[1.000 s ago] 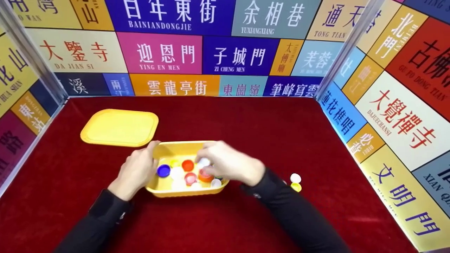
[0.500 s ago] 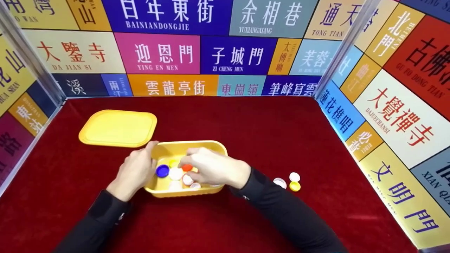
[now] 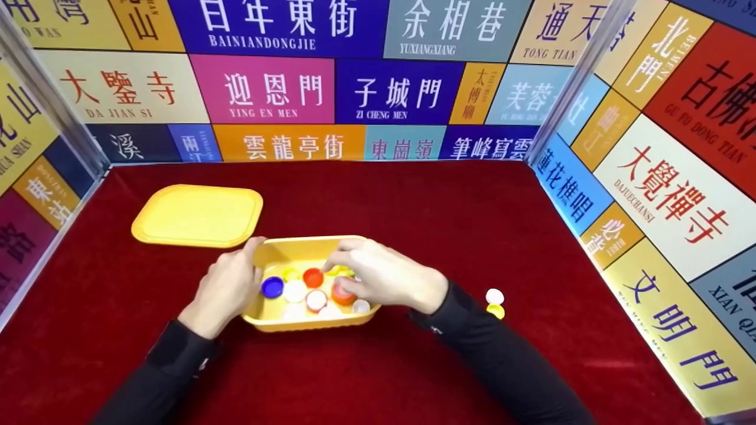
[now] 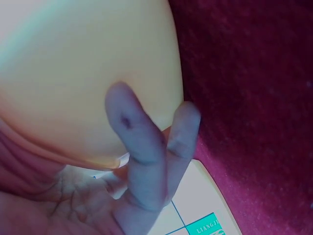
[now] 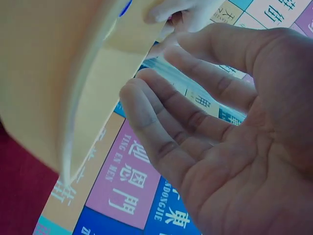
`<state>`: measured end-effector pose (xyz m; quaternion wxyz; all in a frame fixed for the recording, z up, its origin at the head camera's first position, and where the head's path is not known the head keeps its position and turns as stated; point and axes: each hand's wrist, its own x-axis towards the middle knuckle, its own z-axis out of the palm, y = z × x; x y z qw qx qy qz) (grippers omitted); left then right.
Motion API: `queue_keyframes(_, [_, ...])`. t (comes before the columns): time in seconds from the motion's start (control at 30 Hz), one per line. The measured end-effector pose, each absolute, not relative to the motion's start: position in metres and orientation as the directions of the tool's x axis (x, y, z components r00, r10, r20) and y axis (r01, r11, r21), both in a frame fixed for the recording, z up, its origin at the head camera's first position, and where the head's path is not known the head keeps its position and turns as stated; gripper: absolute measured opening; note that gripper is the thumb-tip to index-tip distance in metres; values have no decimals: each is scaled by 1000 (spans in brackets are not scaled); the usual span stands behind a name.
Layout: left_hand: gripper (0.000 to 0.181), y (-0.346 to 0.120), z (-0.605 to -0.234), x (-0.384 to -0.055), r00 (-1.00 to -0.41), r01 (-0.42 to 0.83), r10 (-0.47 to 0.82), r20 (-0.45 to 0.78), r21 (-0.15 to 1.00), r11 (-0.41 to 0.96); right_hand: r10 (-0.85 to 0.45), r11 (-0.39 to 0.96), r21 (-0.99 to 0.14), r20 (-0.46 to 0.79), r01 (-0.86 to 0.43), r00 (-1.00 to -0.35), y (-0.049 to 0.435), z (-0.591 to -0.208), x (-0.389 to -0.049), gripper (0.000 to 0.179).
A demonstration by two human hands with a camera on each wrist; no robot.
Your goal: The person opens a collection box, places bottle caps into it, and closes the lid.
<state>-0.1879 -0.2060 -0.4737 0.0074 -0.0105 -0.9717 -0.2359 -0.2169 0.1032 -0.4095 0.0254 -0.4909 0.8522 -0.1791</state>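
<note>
A yellow plastic box [image 3: 313, 323] holds several round bottle caps: a blue cap [image 3: 273, 287], a red cap [image 3: 313, 277], a white cap [image 3: 295, 291] and a white one with a red rim [image 3: 316, 301] among them. My left hand [image 3: 227, 289] grips the box's left side, its fingers [image 4: 139, 152] bent along the outer wall in the left wrist view. Over the box's right half hovers my right hand [image 3: 390, 277], thumb and forefinger apart above an orange-red cap [image 3: 342, 295]. Its fingers look relaxed in the right wrist view, with nothing seen between them.
A flat yellow lid [image 3: 198, 215] lies behind and left of the box. To the right, a white cap [image 3: 495, 296] and a yellow cap [image 3: 495, 310] lie on the dark red cloth [image 3: 437, 218]. Panels with printed characters [image 3: 266, 88] enclose the table.
My right hand has moved left to the middle of the box and back right. The left hand has kept its grip. A pale cap on the cloth is now hidden by the right sleeve.
</note>
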Motion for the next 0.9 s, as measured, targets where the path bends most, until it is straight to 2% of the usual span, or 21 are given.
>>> queue_keyframes(0.43, [57,-207,-474,-187,-1000,9,7,8,467,884,-782,511,-345,195,-787,-593,160,-419,-226,27])
queue_keyframes(0.9, [57,-206,-473,-188,-1000,6,1,11,472,882,-673,635,-331,206,-698,-710,238,-417,-230,28])
